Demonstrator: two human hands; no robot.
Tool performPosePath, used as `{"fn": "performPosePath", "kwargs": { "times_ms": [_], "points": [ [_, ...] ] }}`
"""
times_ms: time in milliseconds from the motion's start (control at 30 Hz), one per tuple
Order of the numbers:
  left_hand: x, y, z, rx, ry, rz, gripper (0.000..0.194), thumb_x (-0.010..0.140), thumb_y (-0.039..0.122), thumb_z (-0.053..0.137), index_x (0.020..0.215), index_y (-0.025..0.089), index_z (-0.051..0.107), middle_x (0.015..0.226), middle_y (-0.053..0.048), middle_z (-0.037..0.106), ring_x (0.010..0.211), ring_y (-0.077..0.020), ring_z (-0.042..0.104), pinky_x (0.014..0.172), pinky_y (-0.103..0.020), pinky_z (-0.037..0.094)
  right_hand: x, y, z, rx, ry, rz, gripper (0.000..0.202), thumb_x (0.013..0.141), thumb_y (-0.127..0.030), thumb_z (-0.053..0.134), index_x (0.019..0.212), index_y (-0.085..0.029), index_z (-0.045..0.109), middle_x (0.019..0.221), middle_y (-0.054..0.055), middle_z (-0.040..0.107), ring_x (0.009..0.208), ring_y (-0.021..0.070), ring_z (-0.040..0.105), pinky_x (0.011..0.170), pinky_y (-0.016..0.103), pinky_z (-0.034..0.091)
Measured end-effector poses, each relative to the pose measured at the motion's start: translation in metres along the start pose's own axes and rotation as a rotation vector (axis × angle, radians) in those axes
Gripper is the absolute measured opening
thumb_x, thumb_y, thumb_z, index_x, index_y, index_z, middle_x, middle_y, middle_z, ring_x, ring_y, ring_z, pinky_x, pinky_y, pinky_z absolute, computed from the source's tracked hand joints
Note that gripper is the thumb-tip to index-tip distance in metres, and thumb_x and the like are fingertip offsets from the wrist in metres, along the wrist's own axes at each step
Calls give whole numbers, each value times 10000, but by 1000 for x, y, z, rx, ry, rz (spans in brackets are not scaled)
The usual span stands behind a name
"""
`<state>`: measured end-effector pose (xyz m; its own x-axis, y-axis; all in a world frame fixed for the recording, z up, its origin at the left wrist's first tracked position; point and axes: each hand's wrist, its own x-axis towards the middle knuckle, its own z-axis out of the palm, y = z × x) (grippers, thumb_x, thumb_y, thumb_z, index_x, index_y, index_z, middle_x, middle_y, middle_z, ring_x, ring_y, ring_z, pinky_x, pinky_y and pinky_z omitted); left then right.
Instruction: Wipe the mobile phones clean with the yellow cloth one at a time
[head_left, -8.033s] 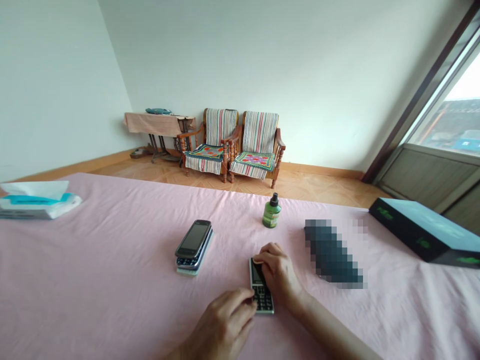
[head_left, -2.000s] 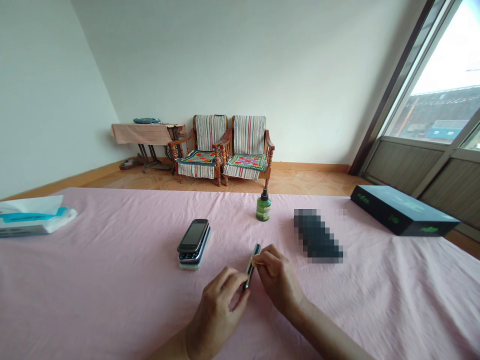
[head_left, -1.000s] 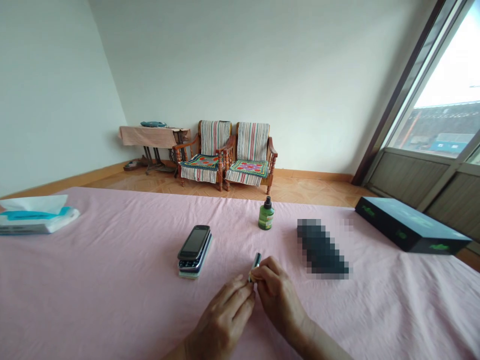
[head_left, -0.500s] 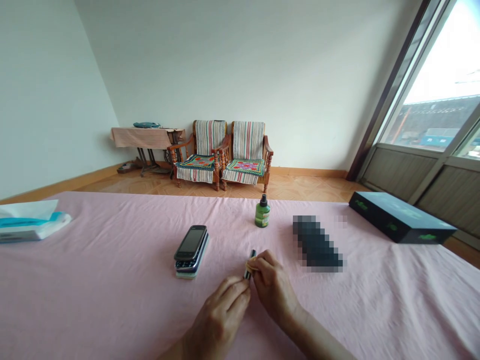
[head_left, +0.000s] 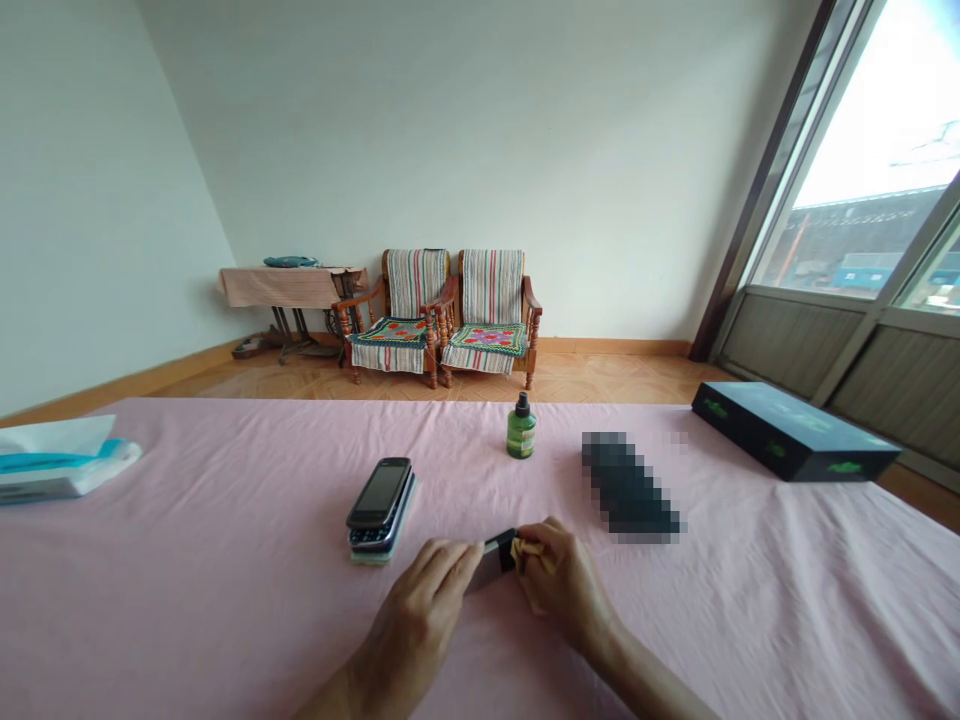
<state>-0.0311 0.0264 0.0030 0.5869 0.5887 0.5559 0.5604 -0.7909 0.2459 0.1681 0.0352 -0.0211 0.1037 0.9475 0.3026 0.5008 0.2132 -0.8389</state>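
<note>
My left hand [head_left: 424, 605] is closed on the left end of a dark mobile phone [head_left: 493, 566], which is held tilted just above the pink cloth. My right hand [head_left: 570, 590] is closed on a crumpled yellowish cloth [head_left: 534, 562] and presses it to the phone's right end. Fingers and cloth cover much of the phone. Left of my hands lies a stack of phones [head_left: 381, 508], with a dark-screened one on top. Beyond my hands a green spray bottle [head_left: 521, 432] stands upright.
A pixelated dark object [head_left: 630, 487] lies to the right on the pink tablecloth [head_left: 225, 600]. Farther right is a black box [head_left: 795, 430] with green marks. A tissue pack [head_left: 64, 465] sits at the left edge. Two wooden chairs [head_left: 487, 310] stand by the wall.
The phone has turned from nearly edge-on to showing more of its flat side. My hands have spread slightly apart, and more of the yellowish cloth shows. The camera view has shifted slightly.
</note>
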Motion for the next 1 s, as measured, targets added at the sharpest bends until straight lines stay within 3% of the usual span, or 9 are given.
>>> {"fn": "performPosePath", "kwargs": {
  "times_ms": [100,300,467,633,867,1000],
  "points": [
    [-1,-1,3,122,-44,-14,575,831,-60,296,1336,180,433,1190,-90,581,1121,-218,548,953,-425,521,0,2,-5,14,1,5,207,716,-97,490,753,-166,682,710,22,608,619,143,588,539,211,386],
    [-5,5,8,161,-64,-31,593,808,-61,295,1330,179,441,1194,-95,562,1122,-230,547,949,-436,524,9,-9,-14,20,185,10,116,738,-127,534,640,-183,560,614,-10,569,578,138,548,529,210,370],
    [-7,9,9,131,-43,1,526,851,-49,297,1302,162,468,1170,-107,553,1113,-229,541,945,-413,526,0,-11,-4,13,114,-63,225,720,-25,448,667,-166,615,680,12,581,584,122,559,516,194,370],
    [-3,11,9,121,13,25,488,881,-33,287,1271,171,496,1122,-99,568,1071,-222,560,914,-398,546,-6,-4,-2,-75,70,-85,267,623,46,437,525,-155,582,613,12,551,553,121,527,509,205,325],
    [1,9,8,102,-12,4,453,906,-7,306,1269,185,496,1130,-94,554,1082,-223,546,916,-401,543,-7,-19,-9,33,140,-61,273,718,-6,465,775,-159,684,742,36,621,654,140,587,586,214,417],
    [0,8,8,95,-16,4,436,907,-2,318,1258,176,505,1132,-97,557,1083,-227,547,918,-408,542,-10,-18,-7,19,126,-164,257,754,-23,456,774,-167,668,734,29,590,651,136,570,593,216,417]
  ]
}}
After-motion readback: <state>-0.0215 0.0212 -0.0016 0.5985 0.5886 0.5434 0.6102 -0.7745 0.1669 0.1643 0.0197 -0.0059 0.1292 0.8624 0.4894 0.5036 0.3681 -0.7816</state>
